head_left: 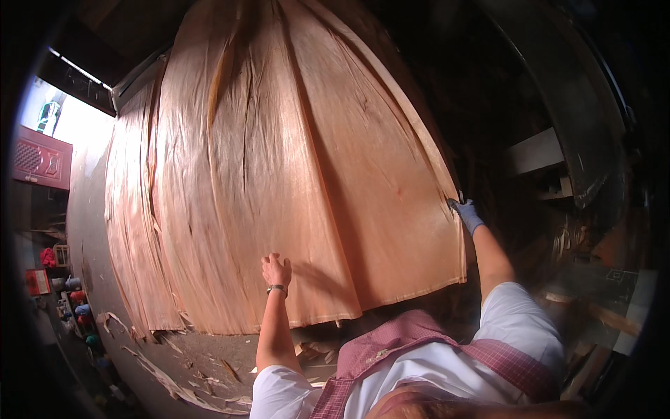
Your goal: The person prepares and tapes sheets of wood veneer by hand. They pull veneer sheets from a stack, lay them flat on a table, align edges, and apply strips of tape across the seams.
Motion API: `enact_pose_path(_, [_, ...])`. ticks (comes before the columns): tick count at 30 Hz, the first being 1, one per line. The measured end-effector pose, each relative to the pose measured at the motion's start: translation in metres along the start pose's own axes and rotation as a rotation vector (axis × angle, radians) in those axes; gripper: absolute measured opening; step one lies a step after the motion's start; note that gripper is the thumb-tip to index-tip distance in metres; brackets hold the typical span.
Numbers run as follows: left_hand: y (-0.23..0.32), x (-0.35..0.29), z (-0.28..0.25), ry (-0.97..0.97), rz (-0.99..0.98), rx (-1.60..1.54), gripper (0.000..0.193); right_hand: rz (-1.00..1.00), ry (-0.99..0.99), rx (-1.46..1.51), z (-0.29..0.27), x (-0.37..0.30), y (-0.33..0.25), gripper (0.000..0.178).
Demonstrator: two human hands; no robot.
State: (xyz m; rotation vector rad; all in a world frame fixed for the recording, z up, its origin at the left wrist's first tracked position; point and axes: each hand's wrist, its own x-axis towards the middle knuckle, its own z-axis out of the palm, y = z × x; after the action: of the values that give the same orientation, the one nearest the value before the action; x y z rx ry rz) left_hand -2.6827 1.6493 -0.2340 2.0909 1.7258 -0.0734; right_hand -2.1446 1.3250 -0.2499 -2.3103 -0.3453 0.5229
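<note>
A large, thin sheet of pale reddish wood veneer [293,174] lies spread over a stack of similar sheets in front of me. My left hand [276,269], bare with a watch on the wrist, rests flat on the sheet near its front edge, fingers slightly curled. My right hand [466,213], in a blue glove, grips the sheet's right edge. The veneer is wavy, with several long splits along the grain.
More veneer sheets [136,230] hang off the stack's left side. Broken veneer scraps [181,384] litter the dark surface below. Dark machinery with a metal frame [551,150] stands to the right. Coloured items [73,300] and a red door [42,164] sit far left.
</note>
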Motion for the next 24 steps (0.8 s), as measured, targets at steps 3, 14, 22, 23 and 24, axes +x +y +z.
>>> enact_pose_path(3, [0.011,-0.001,0.008,-0.075,0.039,-0.043,0.039,0.141,-0.006,-0.161,-0.019,-0.003,-0.012,0.071])
enact_pose_path(14, [0.107,-0.076,0.063,-0.151,0.021,-0.062,0.083,-0.31,-0.208,-0.173,0.131,-0.184,-0.135,0.03])
enact_pose_path(22, [0.041,-0.052,0.043,-0.112,-0.067,-0.564,0.016,-0.051,-0.64,-0.254,0.226,-0.324,-0.111,0.048])
enact_pose_path(23, [0.022,-0.051,0.047,-0.095,-0.086,-0.614,0.016,0.004,-0.654,-0.241,0.234,-0.335,-0.11,0.05])
enact_pose_path(24, [0.004,-0.042,0.056,-0.064,-0.096,-0.669,0.016,0.029,-0.636,-0.265,0.235,-0.344,-0.119,0.056])
